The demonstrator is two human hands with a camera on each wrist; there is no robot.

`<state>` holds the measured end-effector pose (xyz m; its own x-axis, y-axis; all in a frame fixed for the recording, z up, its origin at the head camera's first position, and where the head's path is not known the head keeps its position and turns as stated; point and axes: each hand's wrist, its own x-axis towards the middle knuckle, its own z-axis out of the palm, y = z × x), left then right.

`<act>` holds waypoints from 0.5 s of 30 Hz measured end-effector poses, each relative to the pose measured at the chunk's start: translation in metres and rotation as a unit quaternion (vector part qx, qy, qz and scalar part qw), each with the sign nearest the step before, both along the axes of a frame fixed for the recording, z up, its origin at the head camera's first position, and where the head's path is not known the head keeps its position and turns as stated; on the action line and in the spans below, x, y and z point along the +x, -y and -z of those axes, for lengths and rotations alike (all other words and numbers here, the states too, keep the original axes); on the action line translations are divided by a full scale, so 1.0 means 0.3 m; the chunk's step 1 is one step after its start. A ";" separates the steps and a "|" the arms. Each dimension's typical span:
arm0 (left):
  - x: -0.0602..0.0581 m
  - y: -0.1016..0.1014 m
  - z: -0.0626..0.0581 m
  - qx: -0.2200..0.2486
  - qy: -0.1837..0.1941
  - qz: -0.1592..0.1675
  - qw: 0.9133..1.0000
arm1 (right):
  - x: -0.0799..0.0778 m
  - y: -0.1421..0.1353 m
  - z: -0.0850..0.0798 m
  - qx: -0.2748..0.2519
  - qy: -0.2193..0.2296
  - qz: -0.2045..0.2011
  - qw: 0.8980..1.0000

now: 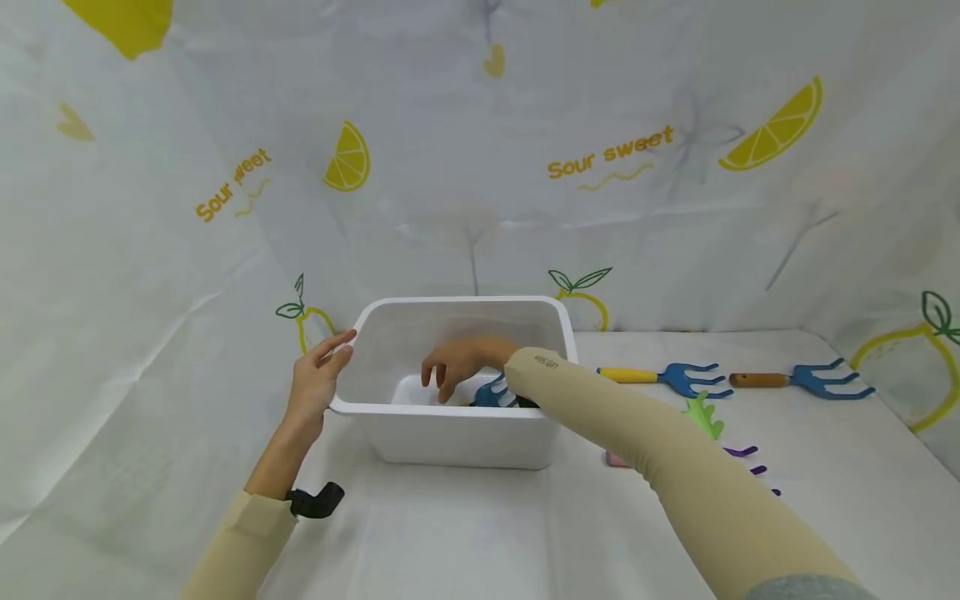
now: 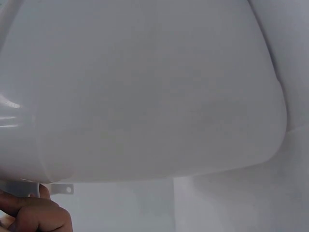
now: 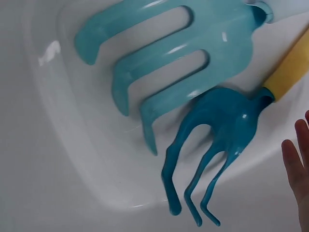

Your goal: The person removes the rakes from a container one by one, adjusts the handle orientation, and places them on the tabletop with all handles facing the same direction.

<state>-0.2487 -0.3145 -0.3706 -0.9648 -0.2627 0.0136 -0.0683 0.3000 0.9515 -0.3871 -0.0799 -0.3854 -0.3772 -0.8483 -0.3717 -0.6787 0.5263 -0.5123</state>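
A white plastic bin (image 1: pixel 457 437) stands in front of me. At its left end, my left hand (image 1: pixel 313 387) grips the rim; in the left wrist view its fingers (image 2: pixel 41 215) are bent at the edge beneath the pale wall. My right hand (image 1: pixel 459 360) reaches inside over the right wall, fingers loosely bent with nothing in them. Below it lie two hand rakes, clearest in the right wrist view: a wide light-teal one (image 3: pixel 227 43) and a narrower blue one (image 3: pixel 227 116) with a yellow handle. The right fingertips (image 3: pixel 292 159) are apart from both.
Right of the bin lie a yellow-handled blue rake (image 1: pixel 682 379) and a brown-handled blue rake (image 1: pixel 813 379). Nearer, a green leaf-shaped piece (image 1: pixel 703 415) and purple tines (image 1: pixel 742 452) show partly behind my right sleeve. A lemon-print sheet (image 1: pixel 480 208) hangs behind the bin.
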 end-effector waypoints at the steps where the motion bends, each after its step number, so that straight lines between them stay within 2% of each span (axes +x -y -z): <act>1: 0.002 0.000 0.002 0.001 0.002 0.000 1.000 | 0.000 0.001 0.010 0.010 0.002 -0.001 1.000; 7: 0.013 -0.001 0.008 0.008 0.007 0.007 1.000 | 0.004 0.003 0.047 0.054 0.015 -0.008 0.998; 15: 0.009 -0.002 -0.002 -0.002 0.001 0.005 1.000 | 0.032 -0.002 0.045 0.077 0.019 -0.013 0.997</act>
<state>-0.2461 -0.3140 -0.3701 -0.9674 -0.2529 0.0117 -0.0680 0.3038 0.9503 -0.3773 -0.0792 -0.3989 -0.3387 -0.7894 -0.5120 -0.6756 0.5828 -0.4516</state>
